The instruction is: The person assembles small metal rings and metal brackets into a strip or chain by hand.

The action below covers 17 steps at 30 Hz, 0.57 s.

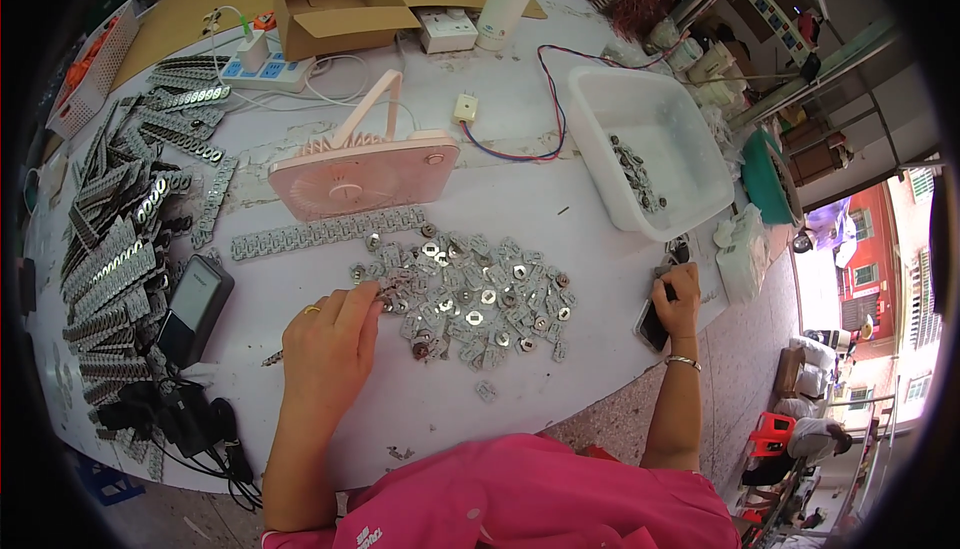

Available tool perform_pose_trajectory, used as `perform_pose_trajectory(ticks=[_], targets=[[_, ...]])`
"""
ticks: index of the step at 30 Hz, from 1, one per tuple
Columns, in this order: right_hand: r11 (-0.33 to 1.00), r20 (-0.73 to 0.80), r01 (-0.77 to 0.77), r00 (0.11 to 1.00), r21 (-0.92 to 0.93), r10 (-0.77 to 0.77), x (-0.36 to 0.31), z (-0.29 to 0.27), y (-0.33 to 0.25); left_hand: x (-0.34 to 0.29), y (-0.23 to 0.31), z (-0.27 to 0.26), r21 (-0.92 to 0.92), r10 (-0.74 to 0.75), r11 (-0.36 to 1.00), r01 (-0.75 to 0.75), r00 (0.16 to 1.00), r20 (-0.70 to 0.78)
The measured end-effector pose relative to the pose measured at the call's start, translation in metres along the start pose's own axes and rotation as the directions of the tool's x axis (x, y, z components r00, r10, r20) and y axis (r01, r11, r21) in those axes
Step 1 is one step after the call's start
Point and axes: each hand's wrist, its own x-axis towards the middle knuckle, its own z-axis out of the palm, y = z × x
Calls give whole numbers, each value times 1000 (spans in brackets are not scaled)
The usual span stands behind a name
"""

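Observation:
A loose pile of small silvery metal parts [480,299] is spread across the middle of the white table. At its left edge my left hand [330,339], with a ring on one finger, has its fingertips pressed together against the outermost parts. Whatever they pinch is hidden. Off to the right, my right hand [677,297] is curled closed at the table's edge, over the upper end of a dark phone-like device [653,327]. What its fingers hold cannot be made out. Behind the pile runs a long linked strip of similar parts [330,232].
A pink fan [365,181] stands behind the strip. A translucent white bin [700,199] holds some parts at right. Stacked metal strips [115,269], a dark handheld box [195,311] and black cables [190,424] line the left. An open carton [340,29] stands at the back.

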Motion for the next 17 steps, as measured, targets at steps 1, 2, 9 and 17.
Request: perform_pose_trajectory(ticks=[1,2,9,17], targets=[[998,31,58,998,-38,-56,1,-1,-2,0,1,-1,-7,14,1000,-14,1000,-11],[997,27,76,997,-29,-75,2,-1,-6,-1,0,-3,-6,24,1000,-24,999,-25],[975,132,213,970,-70,-203,-42,8,-68,-5,-5,3,25,69,997,-67,994,-85],[941,190,224,965,-252,-179,-41,-2,-25,-9,-10,-1,-92,-76,993,73,997,-23]])
